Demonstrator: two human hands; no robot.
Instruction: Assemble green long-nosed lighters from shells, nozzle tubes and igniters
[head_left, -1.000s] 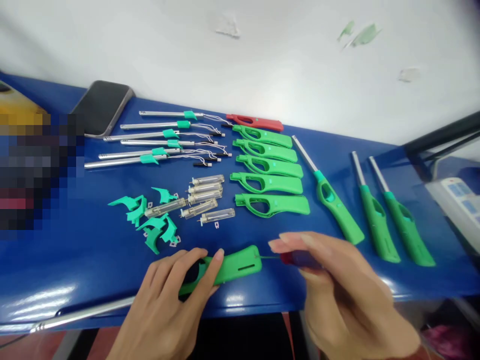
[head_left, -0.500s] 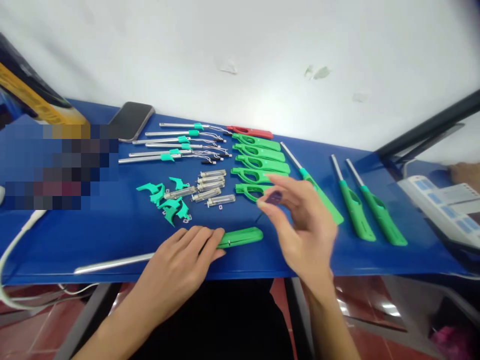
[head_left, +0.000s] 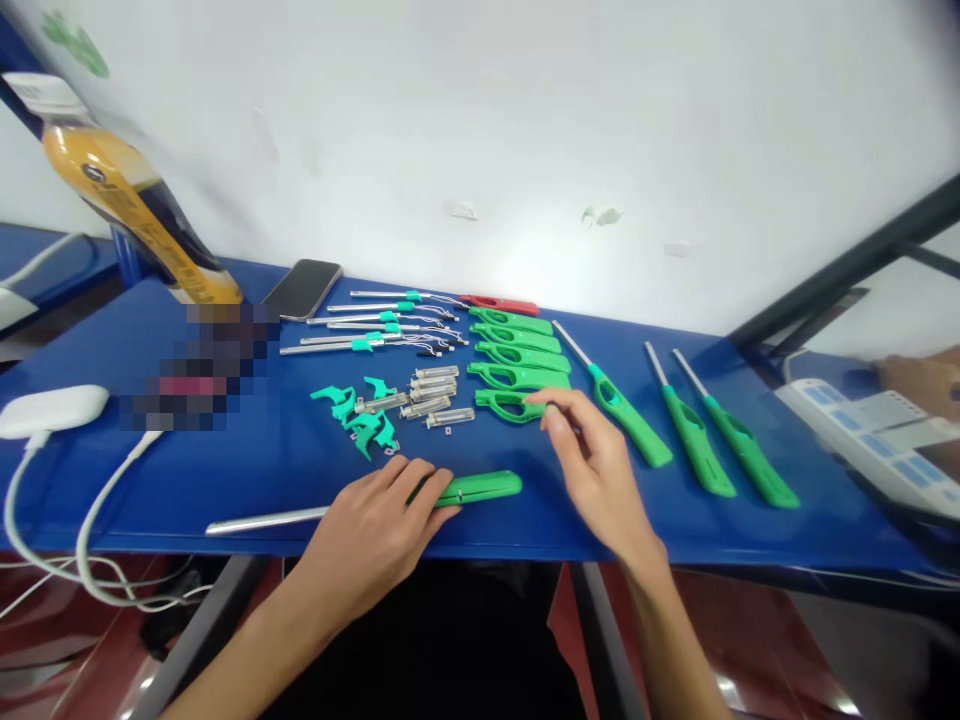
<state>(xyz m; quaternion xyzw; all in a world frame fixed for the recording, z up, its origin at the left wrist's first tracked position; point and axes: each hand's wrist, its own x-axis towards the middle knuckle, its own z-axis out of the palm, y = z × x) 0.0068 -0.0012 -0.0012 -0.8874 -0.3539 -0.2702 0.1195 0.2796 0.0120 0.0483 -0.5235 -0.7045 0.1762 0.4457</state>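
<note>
My left hand [head_left: 390, 515] is wrapped round a green stick lighter [head_left: 484, 487] with a long metal tube, pressing it on its side near the table's front edge. To its right, my right hand [head_left: 600, 460] is raised above the table, its thumb and fingers pinched on a small dark-handled screwdriver [head_left: 553, 405] that is mostly hidden. Just beyond those fingertips lies the nearest open green lighter shell [head_left: 499, 404]. Several clear fuel tanks [head_left: 450, 418] and a pile of teal triggers [head_left: 366, 432] are spread beyond my left hand.
Metal tubes with wires [head_left: 367, 343] lie behind the tanks, beside a red shell [head_left: 502, 304]. On the right are three stick lighters [head_left: 694, 440] and a power strip [head_left: 862, 430]. A phone [head_left: 304, 289], a bottle [head_left: 135, 190] and a white charger [head_left: 56, 410] stand left.
The view has swung left and up, bringing the bottle and charger into sight. My right hand has turned, covering most of the screwdriver. My left hand still holds the lighter.
</note>
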